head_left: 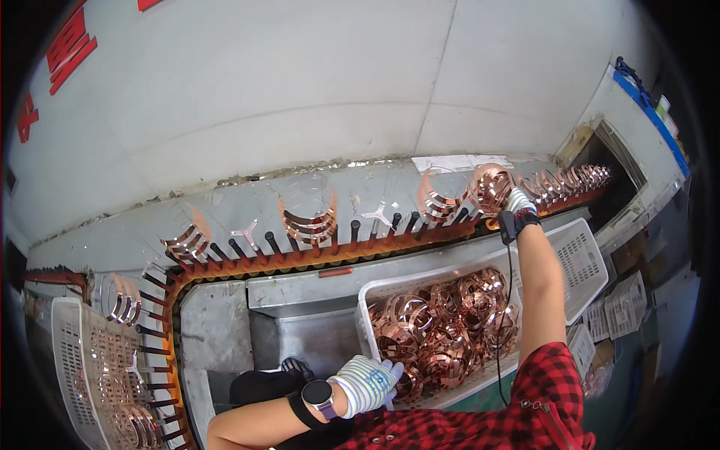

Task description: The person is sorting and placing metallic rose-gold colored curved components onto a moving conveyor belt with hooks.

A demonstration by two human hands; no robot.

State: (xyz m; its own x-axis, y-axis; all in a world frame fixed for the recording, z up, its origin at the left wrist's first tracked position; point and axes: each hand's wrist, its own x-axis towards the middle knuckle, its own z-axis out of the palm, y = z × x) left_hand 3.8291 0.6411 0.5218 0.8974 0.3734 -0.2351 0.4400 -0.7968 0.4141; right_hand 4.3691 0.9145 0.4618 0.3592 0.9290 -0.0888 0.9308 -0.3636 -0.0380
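Note:
My right hand, in a striped knit glove, reaches far out to the conveyor and grips a shiny copper-coloured strip globe by its right side. The globe is at the row of black-capped spindles. Whether it rests on a spindle is hidden. My left hand, gloved alike, lies at the near left corner of a white plastic crate. Its fingers are stretched toward the rim and the copper pieces, with nothing visibly held. Many similar copper globes are heaped in the crate.
Other copper strip pieces and white three-armed holders ride on the curved conveyor. It enters a dark wall opening at right. Another white crate with copper pieces stands left. A black cable hangs beside my right arm.

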